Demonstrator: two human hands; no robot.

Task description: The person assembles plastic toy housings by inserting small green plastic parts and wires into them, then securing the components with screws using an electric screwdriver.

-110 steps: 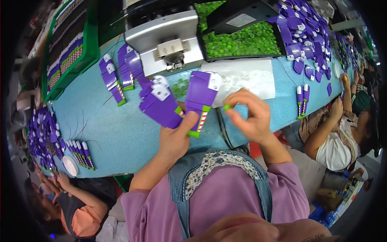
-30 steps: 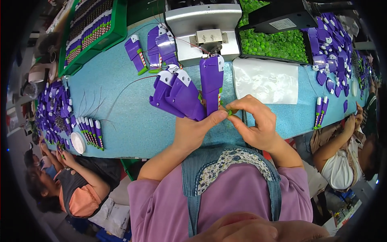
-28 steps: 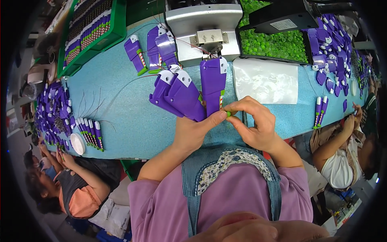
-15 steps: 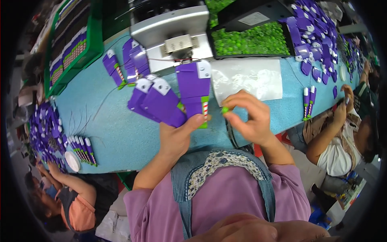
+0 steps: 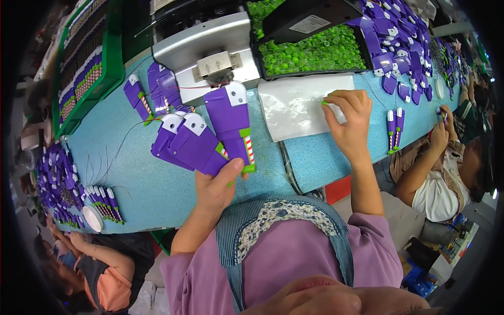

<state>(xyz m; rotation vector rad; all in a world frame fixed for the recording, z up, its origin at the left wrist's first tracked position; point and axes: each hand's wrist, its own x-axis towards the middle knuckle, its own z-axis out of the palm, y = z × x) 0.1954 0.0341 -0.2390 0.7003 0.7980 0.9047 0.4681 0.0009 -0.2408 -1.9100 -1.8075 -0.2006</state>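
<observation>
Purple plastic card packs (image 5: pixel 210 139), fanned, gripped in left hand (image 5: pixel 215 186); right hand (image 5: pixel 349 118) pinches small green bead (image 5: pixel 324 103) (over clear plastic sheet (image 5: pixel 294 107)) on blue table (image 5: pixel 131 178).

Teal table (image 5: pixel 131 184), black tray of green beads (image 5: pixel 310 50) at the back next to a grey machine (image 5: pixel 205 52), green crate (image 5: pixel 86 63) far left, purple cards (image 5: pixel 394 37) piled right.

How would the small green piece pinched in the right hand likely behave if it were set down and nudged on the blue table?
The green piece looks tiny and probably very light, held at the fingertips of the right hand. The similar pieces heaped in the black tray look round, so it may roll or skid on the smooth blue table. It looks easy to drop.
</observation>
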